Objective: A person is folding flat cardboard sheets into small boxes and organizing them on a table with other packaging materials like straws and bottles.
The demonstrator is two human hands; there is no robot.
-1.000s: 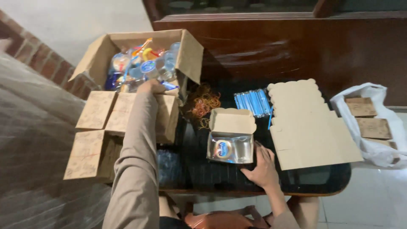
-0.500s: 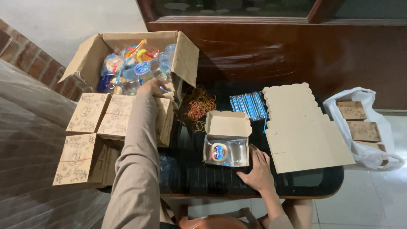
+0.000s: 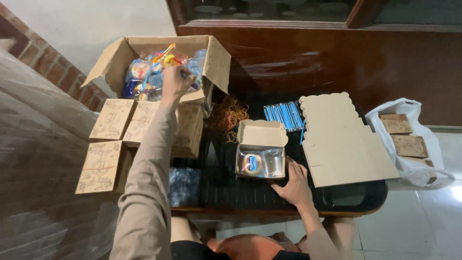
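Observation:
My left hand (image 3: 176,82) reaches into a large open cardboard carton (image 3: 216,65) filled with colourful snack packets and water cups. Its fingers are curled around a small dark item that I cannot identify. My right hand (image 3: 293,185) lies flat and open on the dark table (image 3: 250,197). It touches the lower right corner of a small open brown box (image 3: 262,132), which holds a sealed plastic water cup (image 3: 252,163).
Closed printed brown boxes (image 3: 113,118) are stacked left of the table. Rubber bands (image 3: 227,113), blue-wrapped straws (image 3: 284,114) and flat die-cut cardboard sheets (image 3: 341,144) lie on the table. A white plastic bag (image 3: 423,171) with brown boxes sits at right.
My left hand has risen slightly inside the carton and its fingers have curled shut. My right hand stays beside the small box.

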